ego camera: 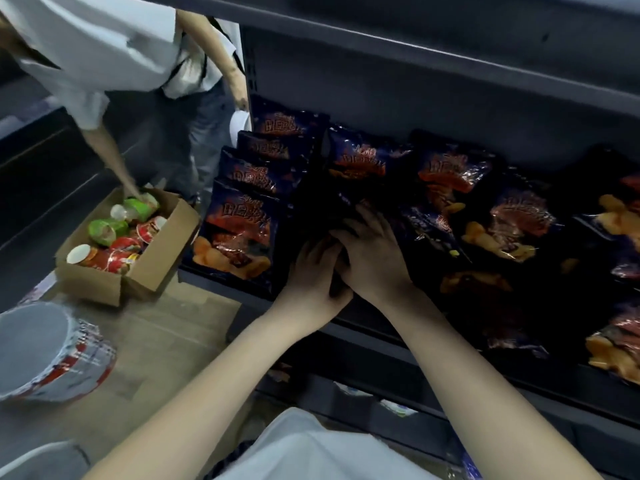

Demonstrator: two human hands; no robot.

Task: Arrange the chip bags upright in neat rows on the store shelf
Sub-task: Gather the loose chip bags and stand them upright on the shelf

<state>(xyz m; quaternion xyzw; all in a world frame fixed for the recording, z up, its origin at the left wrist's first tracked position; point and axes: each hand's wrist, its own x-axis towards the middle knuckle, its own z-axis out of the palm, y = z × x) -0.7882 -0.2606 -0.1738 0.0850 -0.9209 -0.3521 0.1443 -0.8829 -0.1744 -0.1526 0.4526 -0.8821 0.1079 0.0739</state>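
Observation:
Dark blue chip bags with red lettering fill the grey store shelf [363,329]. At the left end a row of upright bags [239,233] stands one behind another. Right of it lie several bags flat or leaning [450,178], loosely overlapping. My left hand [313,278] and my right hand [372,252] meet on a dark bag [318,202] beside the upright row, fingers curled around its lower part. The bag between my hands is in shadow and its print is hard to make out.
Another person in a white shirt [104,53] bends over a cardboard box [138,268] of red and green snack cans on the floor at left. A large red-and-white cup [52,351] sits at lower left. An upper shelf [415,53] overhangs the bags.

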